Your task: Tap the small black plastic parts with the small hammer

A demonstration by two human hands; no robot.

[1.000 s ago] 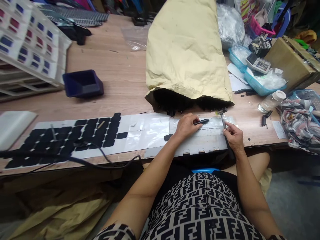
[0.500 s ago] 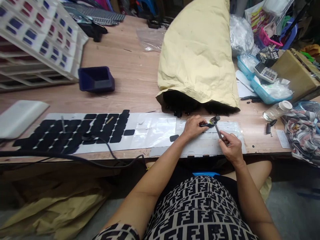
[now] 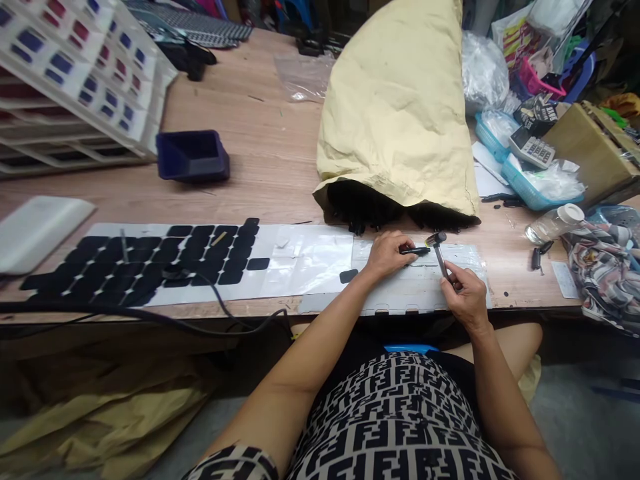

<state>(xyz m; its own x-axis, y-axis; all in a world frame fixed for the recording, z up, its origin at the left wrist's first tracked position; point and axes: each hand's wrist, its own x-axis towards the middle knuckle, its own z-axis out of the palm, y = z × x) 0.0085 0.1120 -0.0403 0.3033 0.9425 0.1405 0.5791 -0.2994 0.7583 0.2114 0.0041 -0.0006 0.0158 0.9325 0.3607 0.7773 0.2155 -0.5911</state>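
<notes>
My right hand (image 3: 465,293) is closed around the handle of a small hammer (image 3: 442,261). The hammer's head is raised just right of the tip of a slim black piece (image 3: 416,251); its exact kind is too small to make out. Fingers of my left hand (image 3: 390,253) pinch that black piece over the grey-white work board (image 3: 395,293). A dark rounded pad (image 3: 349,275) lies on the board left of my left wrist. Beyond both hands, a large tan paper sack (image 3: 400,107) lies with its dark mouth facing me, black parts showing inside.
Left along the table, a white sheet (image 3: 300,260) carries rows of black pads (image 3: 200,247), crossed by a black cable (image 3: 220,300). A dark blue bin (image 3: 193,157) and a white crate (image 3: 100,73) stand behind. At right are a bottle (image 3: 555,223), blue baskets (image 3: 530,183) and cloth (image 3: 600,267).
The hammer head has shifted slightly right, off the black piece's end, with my right hand moving a little right. My left hand keeps its hold on the black piece.
</notes>
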